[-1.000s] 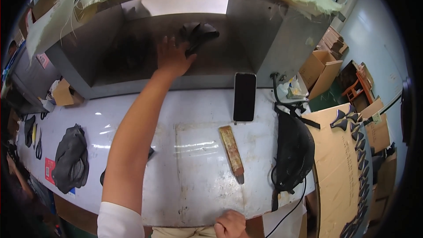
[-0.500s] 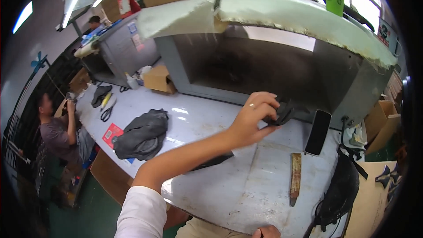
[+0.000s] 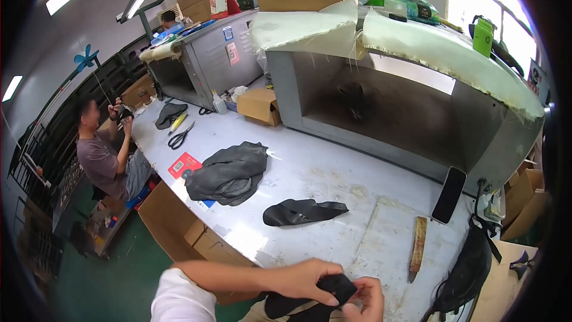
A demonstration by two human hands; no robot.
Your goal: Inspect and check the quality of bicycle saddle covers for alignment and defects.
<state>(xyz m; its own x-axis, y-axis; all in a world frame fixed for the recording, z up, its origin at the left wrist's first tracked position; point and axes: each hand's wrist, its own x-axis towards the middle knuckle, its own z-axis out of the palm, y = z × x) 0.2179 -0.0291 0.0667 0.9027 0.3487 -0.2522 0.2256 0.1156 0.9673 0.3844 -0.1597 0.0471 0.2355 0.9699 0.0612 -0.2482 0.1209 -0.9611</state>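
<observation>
Low over my lap, at the table's front edge, my left hand [image 3: 310, 281] grips a black soft-looking piece [image 3: 337, 290], thumb on top. At the piece's right side my right hand [image 3: 368, 303] pinches its edge with curled fingers. More of the black material hangs below my left hand; its exact kind I cannot make out. On the white table [image 3: 322, 241] ahead lies a flat black piece [image 3: 304, 211]. Farther left is a crumpled heap of dark grey pieces [image 3: 229, 173]. A worn, stained tool with a dark tip [image 3: 417, 249] rests to the right.
A grey metal box [image 3: 286, 92] with an open front stands at the back, a dark object [image 3: 353, 98] inside. A phone [image 3: 449, 195] leans against it. Black scissors [image 3: 179, 137] lie far left, a black bag [image 3: 465, 268] at right. Another person [image 3: 104, 155] sits left.
My left hand has come from the metal box's front down to my lap with the black piece. My right hand has risen to meet it. The view has shifted.
</observation>
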